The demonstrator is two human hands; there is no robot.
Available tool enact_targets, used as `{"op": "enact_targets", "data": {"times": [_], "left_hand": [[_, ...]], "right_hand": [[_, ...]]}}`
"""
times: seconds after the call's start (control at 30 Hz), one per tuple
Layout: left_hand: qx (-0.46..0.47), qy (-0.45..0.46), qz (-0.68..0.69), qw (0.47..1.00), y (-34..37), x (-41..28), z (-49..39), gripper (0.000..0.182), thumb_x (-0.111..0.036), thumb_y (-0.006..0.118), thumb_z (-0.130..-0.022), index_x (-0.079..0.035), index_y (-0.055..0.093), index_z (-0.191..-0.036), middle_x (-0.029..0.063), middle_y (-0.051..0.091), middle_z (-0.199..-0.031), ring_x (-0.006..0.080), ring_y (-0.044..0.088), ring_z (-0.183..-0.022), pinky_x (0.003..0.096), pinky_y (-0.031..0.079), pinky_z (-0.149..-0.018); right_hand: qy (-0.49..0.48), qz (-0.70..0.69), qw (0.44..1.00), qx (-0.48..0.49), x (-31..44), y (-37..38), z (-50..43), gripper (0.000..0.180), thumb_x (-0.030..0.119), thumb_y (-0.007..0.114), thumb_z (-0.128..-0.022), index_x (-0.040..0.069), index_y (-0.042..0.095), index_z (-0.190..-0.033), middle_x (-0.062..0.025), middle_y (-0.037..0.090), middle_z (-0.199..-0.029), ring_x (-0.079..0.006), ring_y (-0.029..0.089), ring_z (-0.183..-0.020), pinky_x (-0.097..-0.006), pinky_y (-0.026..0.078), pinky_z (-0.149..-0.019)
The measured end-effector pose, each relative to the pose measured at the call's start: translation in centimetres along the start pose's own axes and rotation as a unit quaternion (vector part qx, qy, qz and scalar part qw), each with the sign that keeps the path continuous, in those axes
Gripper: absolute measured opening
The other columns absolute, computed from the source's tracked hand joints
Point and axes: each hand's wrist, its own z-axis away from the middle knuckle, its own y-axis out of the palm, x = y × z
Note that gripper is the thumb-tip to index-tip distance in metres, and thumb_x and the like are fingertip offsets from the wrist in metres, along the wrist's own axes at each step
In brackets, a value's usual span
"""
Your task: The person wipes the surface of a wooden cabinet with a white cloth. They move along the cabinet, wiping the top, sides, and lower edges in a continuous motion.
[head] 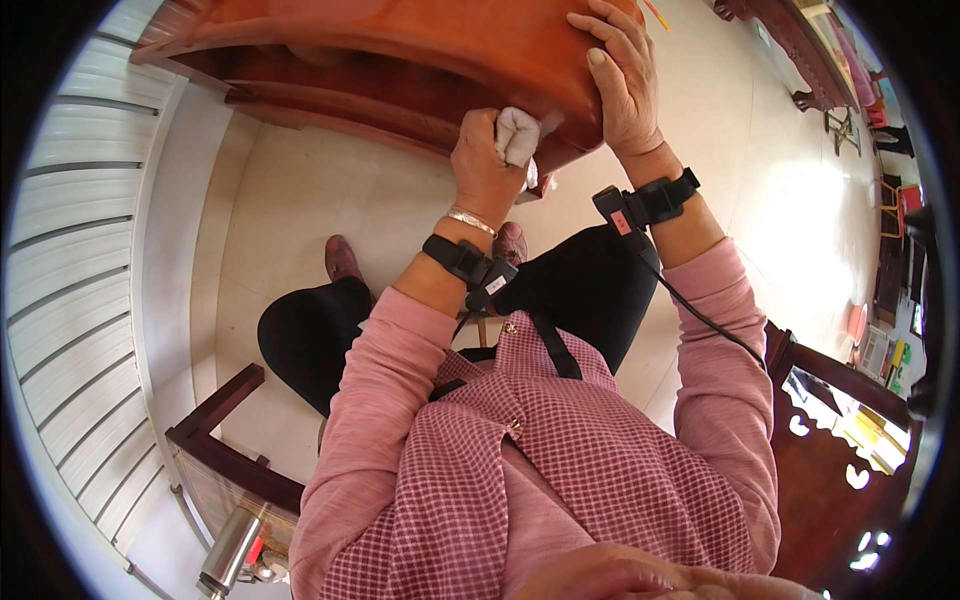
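Observation:
A large piece of varnished reddish-brown wooden furniture [420,37] stands before me, with a long dark recess below its curved top edge. My left hand [484,161] grips a wadded white cloth [517,136] near the lower right corner of the furniture; part of the cloth hangs beneath the fist. My right hand [624,82] rests on the furniture's right end, with fingers spread and nothing seen in it. Both wrists wear black straps with small devices, and a silver bangle is on the left wrist.
White ribbed panelling [82,202] runs along the left. A glass-topped wooden table [232,469] with a steel cylinder [231,544] is at lower left. A carved wooden chair [810,465] is at lower right, and carved dark furniture [802,52] stands at upper right. A cable hangs from the right wrist device.

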Motion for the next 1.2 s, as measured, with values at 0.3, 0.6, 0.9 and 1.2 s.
{"op": "enact_targets", "data": {"times": [0.3,0.6,0.9,1.2], "left_hand": [[-0.027,-0.366,0.345,0.864,1.4,0.0,0.5,0.028,-0.002,0.069,-0.085,-0.003,0.051,-0.107,0.0061,0.061,-0.098,0.0161,0.059,-0.085,0.0315,0.050,-0.079],[-0.061,-0.376,0.449,0.809,1.1,-3.2,-0.6,0.019,-0.004,0.064,-0.091,-0.005,0.055,-0.107,0.0030,0.061,-0.104,0.0132,0.059,-0.094,0.0285,0.049,-0.084],[-0.029,-0.367,0.456,0.810,0.9,-2.0,-0.5,0.019,-0.002,0.064,-0.090,-0.007,0.055,-0.105,0.0023,0.062,-0.102,0.0131,0.059,-0.093,0.0293,0.049,-0.084],[-0.026,-0.378,0.467,0.799,1.8,-0.5,0.0,0.024,-0.005,0.065,-0.090,-0.007,0.052,-0.109,0.0052,0.060,-0.102,0.0159,0.059,-0.091,0.0314,0.051,-0.082]], "right_hand": [[-0.025,0.012,0.999,-0.018,-0.2,0.4,-0.2,0.038,0.030,0.049,-0.097,0.002,0.064,-0.118,-0.0206,0.053,-0.136,-0.0389,0.048,-0.127,-0.0466,0.033,-0.111],[-0.006,0.017,1.000,-0.012,0.2,0.2,-0.1,0.038,0.031,0.048,-0.098,0.003,0.065,-0.118,-0.0201,0.054,-0.136,-0.0385,0.049,-0.126,-0.0471,0.033,-0.111],[-0.017,0.010,1.000,-0.023,-0.1,0.4,0.1,0.037,0.031,0.048,-0.098,0.003,0.064,-0.118,-0.0197,0.054,-0.136,-0.0385,0.049,-0.126,-0.0467,0.033,-0.112],[-0.025,0.024,0.999,-0.018,0.0,0.3,-0.3,0.038,0.031,0.048,-0.099,0.003,0.064,-0.118,-0.0203,0.054,-0.136,-0.0390,0.048,-0.126,-0.0465,0.033,-0.112]]}}
